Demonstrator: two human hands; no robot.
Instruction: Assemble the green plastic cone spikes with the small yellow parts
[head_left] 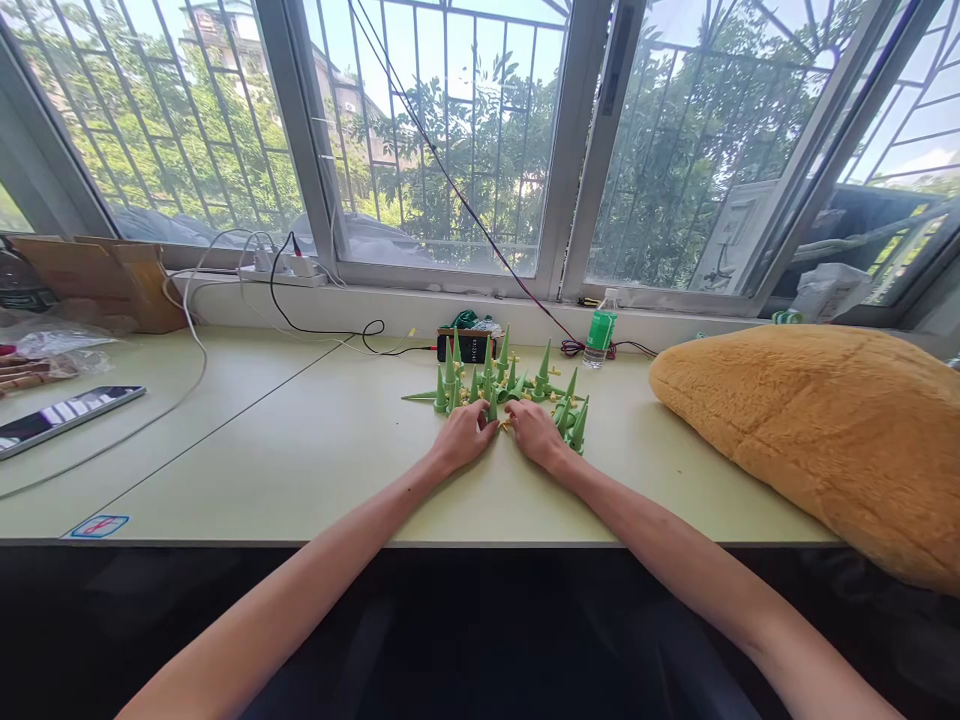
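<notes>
A cluster of green cone-shaped plant watering spikes (541, 375) with small yellow valves stands and lies on the table in front of me. My left hand (463, 437) is closed at the cluster's near edge, its fingers around an upright green spike (492, 402). Just to the right, my right hand (534, 430) has its fingers curled together. A small yellow valve (505, 426) shows by its fingertips, and whether they grip it is hard to make out. More spikes (576, 430) lie beside the right wrist, partly hidden by it.
Behind the cluster a phone (466, 347) showing a clock leans upright. A green-labelled bottle (600, 330) stands back right, near a large tan plush cushion (817, 430). On the left are another phone (67, 415), a white cable (191, 375) and a cardboard box (142, 285).
</notes>
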